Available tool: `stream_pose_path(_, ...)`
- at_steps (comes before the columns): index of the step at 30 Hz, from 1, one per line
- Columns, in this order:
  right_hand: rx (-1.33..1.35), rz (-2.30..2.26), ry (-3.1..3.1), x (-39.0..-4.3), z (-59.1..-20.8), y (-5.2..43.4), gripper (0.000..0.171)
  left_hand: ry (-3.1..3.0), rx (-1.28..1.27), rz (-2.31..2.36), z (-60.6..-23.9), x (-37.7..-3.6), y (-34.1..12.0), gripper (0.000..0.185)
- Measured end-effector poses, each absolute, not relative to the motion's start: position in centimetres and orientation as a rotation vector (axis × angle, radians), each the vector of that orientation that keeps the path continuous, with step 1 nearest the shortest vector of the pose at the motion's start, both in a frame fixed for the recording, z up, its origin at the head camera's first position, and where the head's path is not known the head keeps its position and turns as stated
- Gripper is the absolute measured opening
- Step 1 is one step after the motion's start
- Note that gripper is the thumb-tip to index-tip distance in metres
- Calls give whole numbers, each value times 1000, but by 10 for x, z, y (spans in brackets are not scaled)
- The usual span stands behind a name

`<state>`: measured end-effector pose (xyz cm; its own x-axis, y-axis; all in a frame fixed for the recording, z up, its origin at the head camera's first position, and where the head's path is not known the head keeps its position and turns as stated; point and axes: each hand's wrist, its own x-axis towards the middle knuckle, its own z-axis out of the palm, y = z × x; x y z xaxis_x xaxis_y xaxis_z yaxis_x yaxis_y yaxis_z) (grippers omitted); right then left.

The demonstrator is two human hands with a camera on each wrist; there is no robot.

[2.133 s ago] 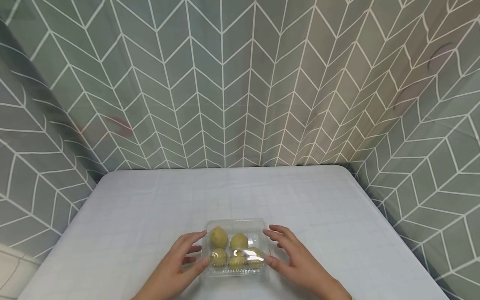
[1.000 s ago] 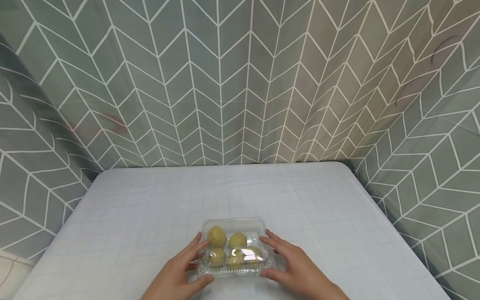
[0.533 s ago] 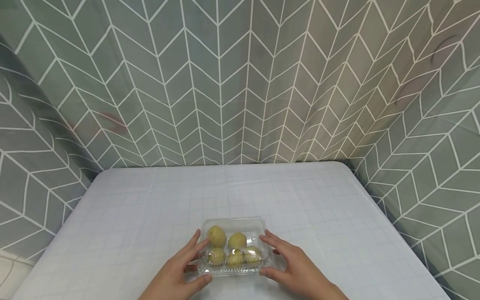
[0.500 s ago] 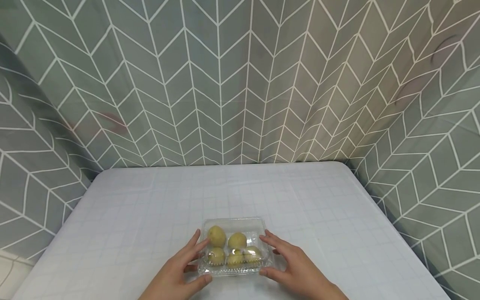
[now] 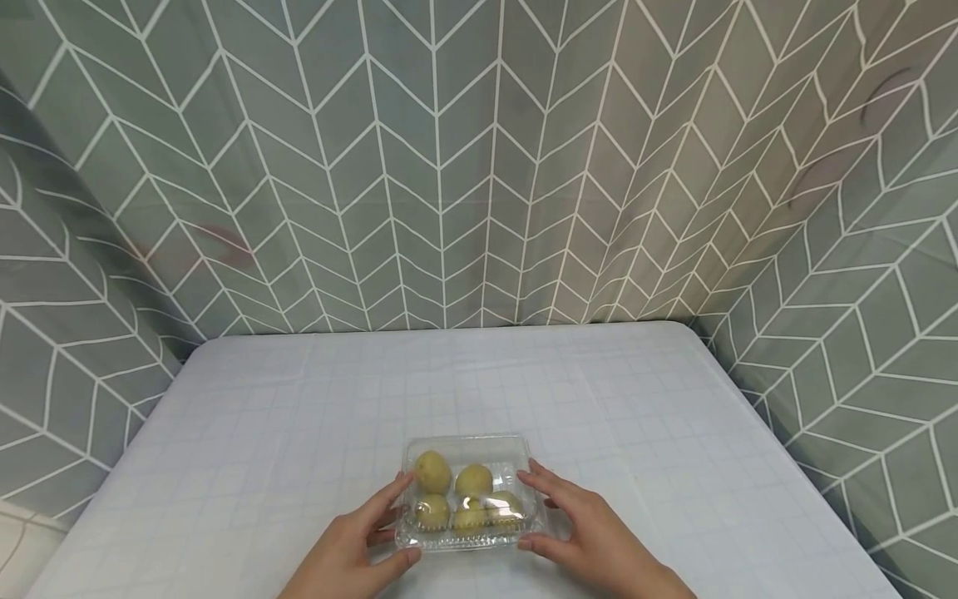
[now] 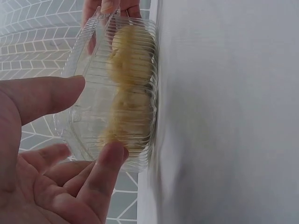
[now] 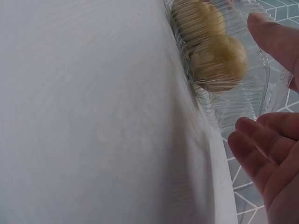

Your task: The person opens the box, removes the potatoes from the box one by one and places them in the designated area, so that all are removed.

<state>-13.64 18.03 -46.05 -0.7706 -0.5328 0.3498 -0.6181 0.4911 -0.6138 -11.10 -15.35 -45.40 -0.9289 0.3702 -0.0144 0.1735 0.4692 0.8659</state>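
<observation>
A clear plastic clamshell container (image 5: 509, 453) lies on the table near its front. Several pale yellow, round fruits or vegetables (image 5: 474, 482) sit inside, their exact kind unclear; the right wrist view shows one (image 7: 218, 63) with a tan, speckled skin. My left hand (image 5: 348, 541) is at the container's left side, its thumb at the front corner and its fingers loosely spread along the side. On the opposite side, my right hand (image 5: 587, 528) has its thumb by the front corner and its fingers along the side edge. Whether the lid is latched cannot be told.
A white cloth with a faint grid covers the table (image 5: 314, 408). Grey curtains (image 5: 464, 166) with white chevron lines hang behind it and along both sides. Pale tiles (image 5: 22, 541) show at the lower left.
Over two seconds, my hands come in closer around the container, which shifts slightly left in view as the camera turns. Lately only my left index finger has moved a little.
</observation>
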Motion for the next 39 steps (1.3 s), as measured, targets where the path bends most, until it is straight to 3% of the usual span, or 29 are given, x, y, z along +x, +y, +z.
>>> stream_pose_path(15, 1016, 1166, -2600, -138, -462, 183, 64, 2396, 524, 1598, -456, -113, -154, 79)
stream_pose_path(39, 998, 1260, -2627, -140, -464, 184, 64, 2136, 344, 1840, -460, -114, -152, 74)
